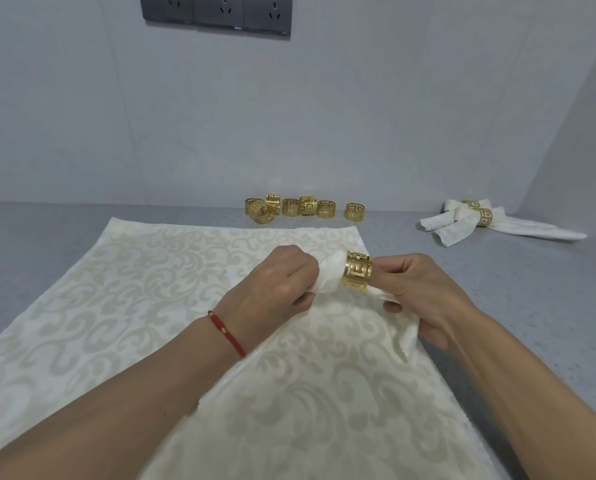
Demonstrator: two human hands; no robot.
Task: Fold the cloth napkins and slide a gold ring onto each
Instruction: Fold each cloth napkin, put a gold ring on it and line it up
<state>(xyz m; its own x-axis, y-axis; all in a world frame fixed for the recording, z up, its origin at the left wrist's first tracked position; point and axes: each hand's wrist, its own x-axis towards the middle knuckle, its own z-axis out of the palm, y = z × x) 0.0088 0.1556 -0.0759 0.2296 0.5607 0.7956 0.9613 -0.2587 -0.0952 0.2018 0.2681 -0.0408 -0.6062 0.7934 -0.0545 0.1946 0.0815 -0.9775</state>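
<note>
Between hands: gold ring (pixel 356 275) on napkin (pixel 327 277); left hand (pixel 275 284), right hand (pixel 417 289) gripping cloth.

L hand (pixel 277 284) fingertips hidden in napkin (pixel 327 277) end. R hand (pixel 417 292) covers napkin behind gold ring (pixel 357 275). Flat cloth (pixel 151 306) cut off at bottom + left edge. Socket panel (pixel 216 13) cropped at top. Far rings (pixel 291 207) overlap, count unclear.

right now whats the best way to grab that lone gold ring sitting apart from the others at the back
Pinch the lone ring across its band from above. It stands on its rim with the opening upward, so one fingertip can go inside and the thumb outside. Bare counter lies on its right; the cluster of rings crowds the left.
</note>
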